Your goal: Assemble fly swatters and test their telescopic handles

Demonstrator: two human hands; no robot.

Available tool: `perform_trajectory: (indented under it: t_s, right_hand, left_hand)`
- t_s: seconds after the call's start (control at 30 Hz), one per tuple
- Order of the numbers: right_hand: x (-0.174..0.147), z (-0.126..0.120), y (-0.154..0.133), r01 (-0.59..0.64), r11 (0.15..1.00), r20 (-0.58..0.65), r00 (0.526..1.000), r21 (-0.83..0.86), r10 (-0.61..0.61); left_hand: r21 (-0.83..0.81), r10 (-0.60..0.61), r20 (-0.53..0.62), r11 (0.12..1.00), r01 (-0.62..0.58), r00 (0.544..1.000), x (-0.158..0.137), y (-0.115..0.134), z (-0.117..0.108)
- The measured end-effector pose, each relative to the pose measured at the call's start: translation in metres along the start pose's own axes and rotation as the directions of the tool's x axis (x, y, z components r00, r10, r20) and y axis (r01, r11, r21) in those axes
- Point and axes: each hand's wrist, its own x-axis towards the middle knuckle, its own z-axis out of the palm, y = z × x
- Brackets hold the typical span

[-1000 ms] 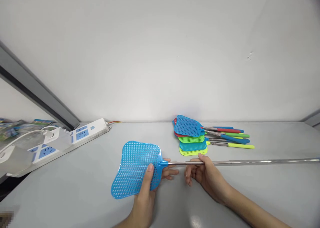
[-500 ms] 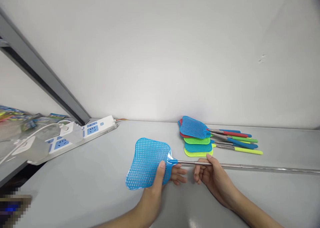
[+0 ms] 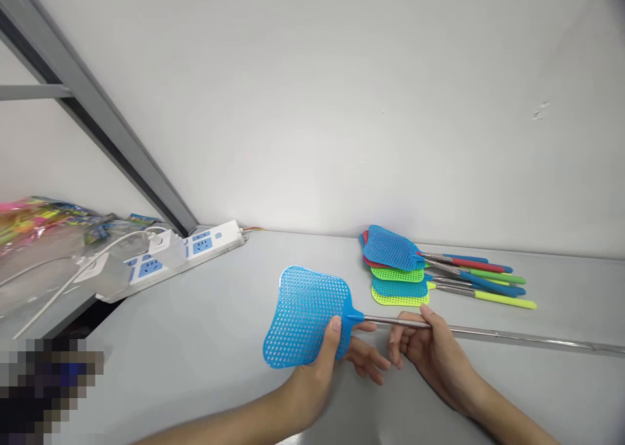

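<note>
A blue fly swatter (image 3: 307, 315) with a perforated plastic head is held above the table, its long metal rod stretched out to the right edge of the view. My left hand (image 3: 326, 350) grips the head near its neck, thumb on top and fingers behind it. Further along, my right hand (image 3: 430, 344) pinches the rod between thumb and fingers. The swatter's handle end lies outside the view. Behind my right hand, a pile of shorter fly swatters (image 3: 400, 289) in blue, red, green and yellow rests on the table.
A white power strip (image 3: 222, 240) with plugs and cables lies at the left by a grey metal post (image 3: 112, 120). Colourful plastic packages (image 3: 43, 220) are heaped beyond it. The wall (image 3: 312, 107) rises behind the grey table (image 3: 195, 341).
The view has shifted left, so everything appears further right. Both hands keep their hold on the swatter; the left fingers behind the head are spread a little more.
</note>
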Motion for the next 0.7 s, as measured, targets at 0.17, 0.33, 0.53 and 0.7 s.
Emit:
perform_trajectory:
  t_s: [0.17,0.33,0.53,0.7]
  right_hand:
    - [0.002,0.002,0.002,0.014,0.999,0.026,1.0,-0.032,-0.013]
    - [0.002,0.001,0.006,0.042,0.994,0.061,0.997,-0.1,-0.036]
    - [0.001,-0.001,0.01,0.087,0.972,0.096,0.993,-0.217,-0.068]
    - [0.0,-0.002,0.011,0.071,0.964,0.09,0.995,-0.254,-0.049]
  left_hand:
    - [0.048,-0.026,0.025,0.999,0.024,0.999,0.0,0.001,0.001]
    - [0.088,-0.038,0.056,0.996,0.033,0.998,-0.002,0.002,0.001]
    - [0.126,-0.021,0.103,0.992,0.008,0.994,-0.003,0.001,-0.001]
    - [0.133,-0.033,0.109,0.991,0.019,0.993,-0.002,0.005,-0.001]
